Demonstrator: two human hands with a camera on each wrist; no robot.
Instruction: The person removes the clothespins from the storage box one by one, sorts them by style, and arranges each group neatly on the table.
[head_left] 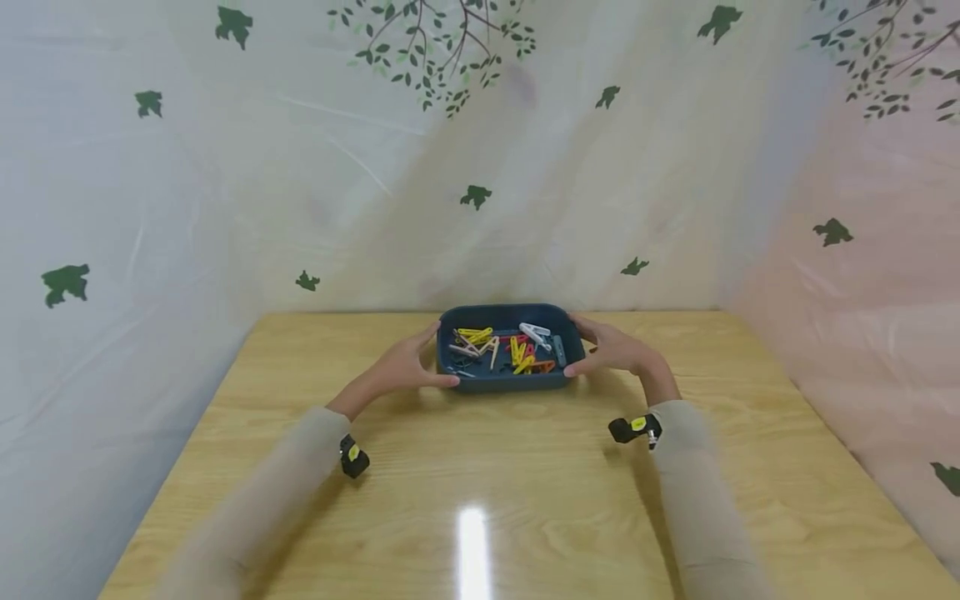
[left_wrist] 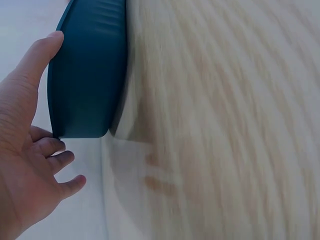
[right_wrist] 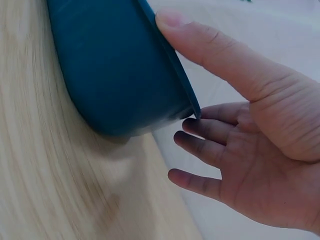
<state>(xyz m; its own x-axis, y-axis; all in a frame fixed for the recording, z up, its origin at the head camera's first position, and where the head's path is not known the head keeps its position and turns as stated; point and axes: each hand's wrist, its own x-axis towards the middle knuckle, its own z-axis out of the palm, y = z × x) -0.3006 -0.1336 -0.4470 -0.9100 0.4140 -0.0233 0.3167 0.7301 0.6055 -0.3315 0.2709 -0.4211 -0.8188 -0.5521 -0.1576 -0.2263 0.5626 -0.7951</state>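
Observation:
A dark blue plastic bin (head_left: 517, 384) with rounded corners sits at the far side of the wooden table. Inside lie several clothespins: yellow ones (head_left: 474, 336), a white one (head_left: 535, 334), and others in red, orange, beige and blue-grey. My left hand (head_left: 401, 364) grips the bin's left end, thumb at the front rim and fingers toward the back. At the opposite end my right hand (head_left: 617, 348) holds it the same way. Both wrist views show each thumb on the rim of the bin (left_wrist: 90, 75), with the lower fingers spread beyond its end.
The light wooden table (head_left: 487, 467) reaches back to a pale cloth backdrop (head_left: 375, 233) printed with green leaves and branches. The bin stands close to that backdrop. A bright light reflection shows on the table's near part. Each wrist carries a small black camera.

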